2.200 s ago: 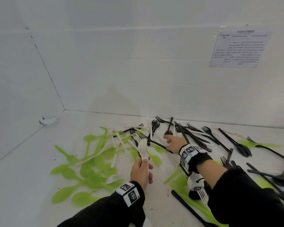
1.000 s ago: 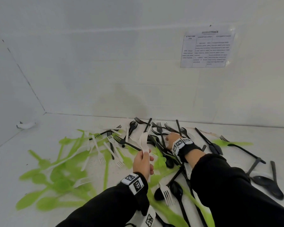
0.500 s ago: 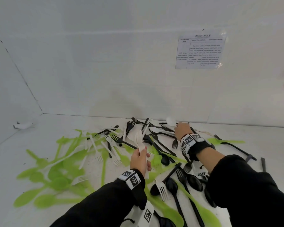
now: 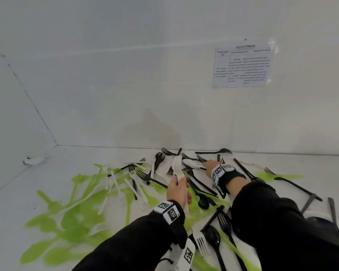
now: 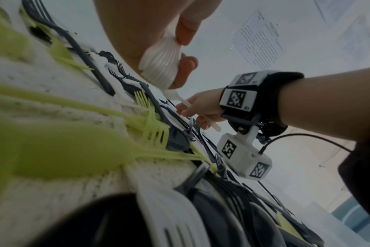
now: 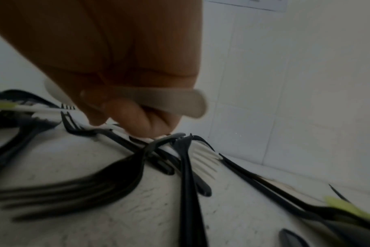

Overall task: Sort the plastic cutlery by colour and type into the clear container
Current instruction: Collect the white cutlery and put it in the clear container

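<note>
Green, white and black plastic forks and spoons lie mixed on the white surface. My left hand (image 4: 177,189) grips a bundle of white cutlery (image 4: 177,165) by the handles, heads pointing up. The left wrist view shows those stacked white handles (image 5: 161,61) between thumb and fingers. My right hand (image 4: 207,165) is just right of the bundle, near the back wall, over black forks (image 4: 213,152). It pinches a white spoon (image 4: 192,163) whose bowl points left. In the right wrist view the curled fingers (image 6: 127,115) hold the spoon's white handle (image 6: 169,102).
Green spoons and forks (image 4: 70,218) spread over the left. Loose white forks (image 4: 119,192) lie in the middle, black spoons and forks (image 4: 202,198) at centre and right. A printed sheet (image 4: 243,65) hangs on the back wall. A small white scrap (image 4: 33,160) lies in the left corner.
My right hand has picked a white spoon out of the black forks by the wall and brought it down and left, close to the bundle. The left hand still holds its bundle.
</note>
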Tool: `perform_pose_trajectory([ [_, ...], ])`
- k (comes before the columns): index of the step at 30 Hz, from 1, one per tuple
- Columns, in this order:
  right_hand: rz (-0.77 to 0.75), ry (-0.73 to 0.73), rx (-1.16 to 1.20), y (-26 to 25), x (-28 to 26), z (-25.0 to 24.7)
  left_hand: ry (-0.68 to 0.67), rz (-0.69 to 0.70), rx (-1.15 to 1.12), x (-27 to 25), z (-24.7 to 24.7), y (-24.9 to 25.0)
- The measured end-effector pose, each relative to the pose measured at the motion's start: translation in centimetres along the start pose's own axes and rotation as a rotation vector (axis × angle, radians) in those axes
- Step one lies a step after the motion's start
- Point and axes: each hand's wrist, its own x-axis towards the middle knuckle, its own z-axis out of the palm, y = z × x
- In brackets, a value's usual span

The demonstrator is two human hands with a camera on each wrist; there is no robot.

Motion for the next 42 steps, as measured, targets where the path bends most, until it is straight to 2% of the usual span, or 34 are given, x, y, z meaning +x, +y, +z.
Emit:
perform_pose_trajectory([
  [8,0.078,0.063,0.087,-0.3,0.5,0.9,-0.006,-0.015,0.015,1.3,0.7,-0.9],
  [15,0.156,0.277,0.441,-0.4,-1.6,-0.7,-0.02,-0.002,0.007,0.9,0.7,-1.5],
  [18,0.076,0.311,0.604,-0.9,-4.3,-1.6,-0.023,0.003,-0.008,0.3,0.6,-1.3],
  [22,-0.02,0.232,0.734,-1.9,-8.4,-0.6,-0.029,-0.003,-0.061,-0.7,0.5,-0.8],
  [25,-0.063,0.166,0.741,-3.1,-11.0,1.4,-0.042,0.01,-0.073,-1.7,0.3,-0.7],
  [32,-0.114,0.184,0.766,-5.7,-14.5,3.9,-0.021,0.041,-0.002,-3.0,-0.3,-1.6],
  [37,-0.17,0.251,0.778,-4.4,-16.4,3.5,-0.077,0.015,-0.095,-4.7,0.5,-1.2],
  [40,-0.197,0.304,0.874,-3.1,-16.8,3.5,-0.114,0.04,-0.148,-6.0,1.4,-1.0],
  [42,-0.238,0.272,0.826,-2.6,-16.9,3.7,-0.114,0.063,-0.116,-6.7,1.9,-1.0],
])
